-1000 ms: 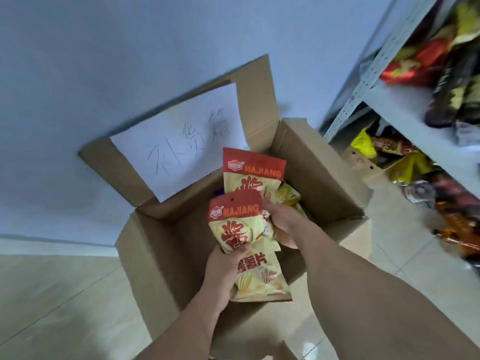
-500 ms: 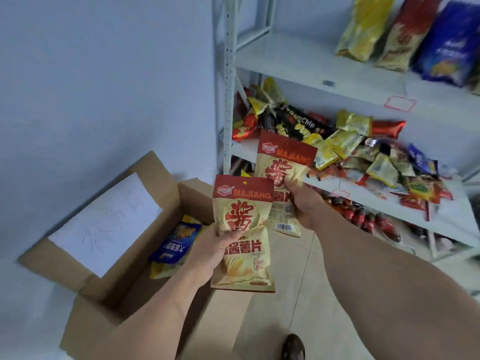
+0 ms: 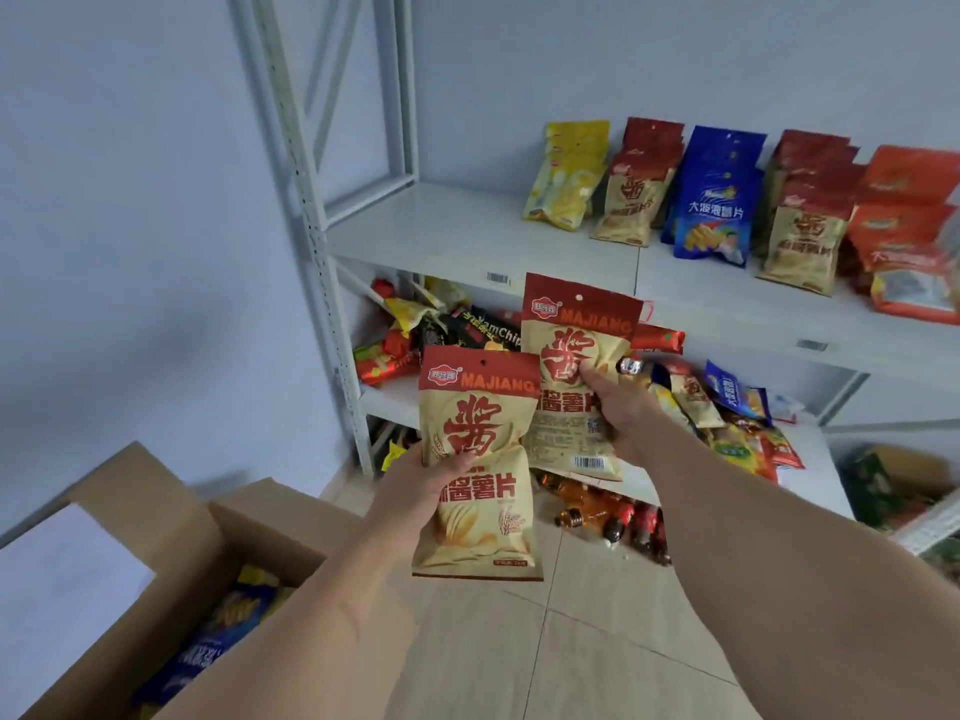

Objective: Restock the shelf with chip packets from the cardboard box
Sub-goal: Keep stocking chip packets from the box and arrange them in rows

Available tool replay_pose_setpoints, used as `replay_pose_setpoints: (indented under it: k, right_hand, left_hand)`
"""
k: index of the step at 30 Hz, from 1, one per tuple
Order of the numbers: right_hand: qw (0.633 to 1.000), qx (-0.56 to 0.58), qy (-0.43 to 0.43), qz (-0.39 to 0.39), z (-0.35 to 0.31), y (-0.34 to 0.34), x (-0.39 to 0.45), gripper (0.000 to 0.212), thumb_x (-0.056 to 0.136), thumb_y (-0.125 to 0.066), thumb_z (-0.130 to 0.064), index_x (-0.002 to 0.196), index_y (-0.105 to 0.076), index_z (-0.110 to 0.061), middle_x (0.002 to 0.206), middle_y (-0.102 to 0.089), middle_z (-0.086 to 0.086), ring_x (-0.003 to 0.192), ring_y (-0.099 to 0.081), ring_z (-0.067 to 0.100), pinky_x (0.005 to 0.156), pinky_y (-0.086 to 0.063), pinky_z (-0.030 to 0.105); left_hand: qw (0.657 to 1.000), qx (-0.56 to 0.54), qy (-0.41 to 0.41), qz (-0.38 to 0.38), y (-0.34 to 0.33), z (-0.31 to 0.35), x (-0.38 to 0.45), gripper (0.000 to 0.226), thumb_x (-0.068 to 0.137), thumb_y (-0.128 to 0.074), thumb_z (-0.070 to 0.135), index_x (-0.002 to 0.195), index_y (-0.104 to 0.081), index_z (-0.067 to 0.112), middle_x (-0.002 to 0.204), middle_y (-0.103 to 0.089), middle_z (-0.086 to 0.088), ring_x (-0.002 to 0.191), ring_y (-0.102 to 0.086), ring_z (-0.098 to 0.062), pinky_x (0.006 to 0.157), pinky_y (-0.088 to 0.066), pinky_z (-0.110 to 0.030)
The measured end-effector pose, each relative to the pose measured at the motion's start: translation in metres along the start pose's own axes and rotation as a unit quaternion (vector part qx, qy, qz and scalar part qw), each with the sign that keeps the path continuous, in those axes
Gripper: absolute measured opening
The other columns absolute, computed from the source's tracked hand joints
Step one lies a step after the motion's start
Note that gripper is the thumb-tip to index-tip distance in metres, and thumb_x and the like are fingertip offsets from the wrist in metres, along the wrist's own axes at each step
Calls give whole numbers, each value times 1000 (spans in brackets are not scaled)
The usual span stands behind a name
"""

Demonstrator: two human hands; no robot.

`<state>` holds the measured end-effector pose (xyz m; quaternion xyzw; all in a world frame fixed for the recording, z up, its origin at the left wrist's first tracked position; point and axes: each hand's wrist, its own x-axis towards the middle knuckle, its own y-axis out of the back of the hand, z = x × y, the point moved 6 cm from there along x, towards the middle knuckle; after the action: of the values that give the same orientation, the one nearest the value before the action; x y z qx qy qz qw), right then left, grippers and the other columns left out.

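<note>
My left hand [image 3: 415, 491] grips a cream and red MAJIANG chip packet [image 3: 480, 517] by its left edge, upright at centre. My right hand [image 3: 618, 407] holds a second matching packet [image 3: 566, 366] a little higher and to the right, in front of the white metal shelf [image 3: 467, 236]. Both packets hang in the air below the upper shelf board, where similar packets [image 3: 634, 200] stand in a row at the right. The open cardboard box [image 3: 171, 517] sits at lower left with blue and yellow packets [image 3: 228, 631] inside.
The middle shelf holds a loose heap of mixed snack packets [image 3: 727, 402]. Bottles [image 3: 613, 517] lie on the lowest level near the tiled floor. A white paper sheet [image 3: 57, 579] covers the box flap. The blue wall is at the left; another box [image 3: 904, 480] sits at far right.
The view has swung up from the box to the shelf. Both hands have lifted their packets out of the box and carried them up toward the shelf.
</note>
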<state>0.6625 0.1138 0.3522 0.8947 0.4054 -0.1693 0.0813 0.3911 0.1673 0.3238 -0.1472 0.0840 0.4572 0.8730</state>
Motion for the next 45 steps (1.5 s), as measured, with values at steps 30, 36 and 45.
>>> replay_pose_setpoints:
  k: [30,36,45]
  right_hand:
    - [992,48,81,79,-236,128,398,38,90,-69,-50,106,-65,-16,90,-79,5,87,-76,27,87,-59,49]
    - [994,16,68,87,-250,135,477,44,88,-67,-58,102,-66,-17,90,-78,4,83,-75,24,85,-60,45]
    - [980,7,77,181,-246,140,530,40,88,-68,-55,93,-65,-16,84,-74,2,77,-73,22,65,-57,34]
  left_hand:
    - [994,42,-80,-67,-205,194,427,28,90,-73,24,115,-67,14,101,-79,-9,91,-77,-28,83,-61,-47]
    - [996,37,-65,-43,-224,210,498,31,89,-74,26,116,-64,15,102,-79,-10,92,-77,-30,86,-60,-52]
    - [998,36,-41,-39,-234,212,565,29,90,-74,24,116,-65,15,102,-79,-10,93,-77,-30,90,-58,-56]
